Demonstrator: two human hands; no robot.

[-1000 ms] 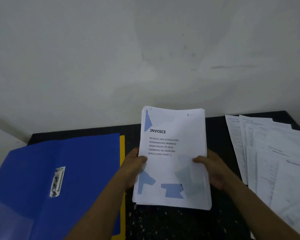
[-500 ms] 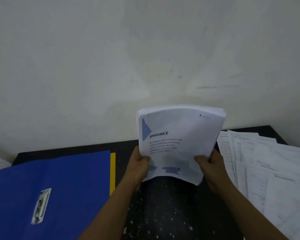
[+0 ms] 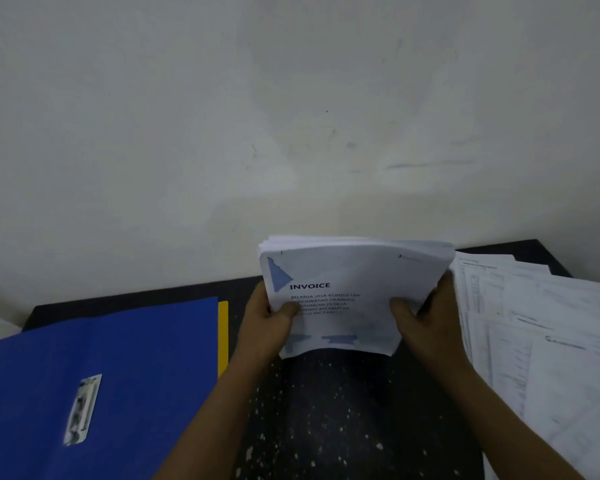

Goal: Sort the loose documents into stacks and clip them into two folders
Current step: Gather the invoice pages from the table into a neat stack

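Where the speckled table spans the bottom of the frame, we see the blue folder at lower left, loose documents fanned down the right, and the invoice stack held up at centre. The left hand and right hand each grip one side, thumbs on its cover.

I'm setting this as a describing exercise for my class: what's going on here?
A person grips a stack of papers, top page headed INVOICE, by its sides with the left hand and right hand, tilted up over the dark table. A blue folder lies at left, its clip bare, a yellow folder under it. Loose sheets are fanned out at right.
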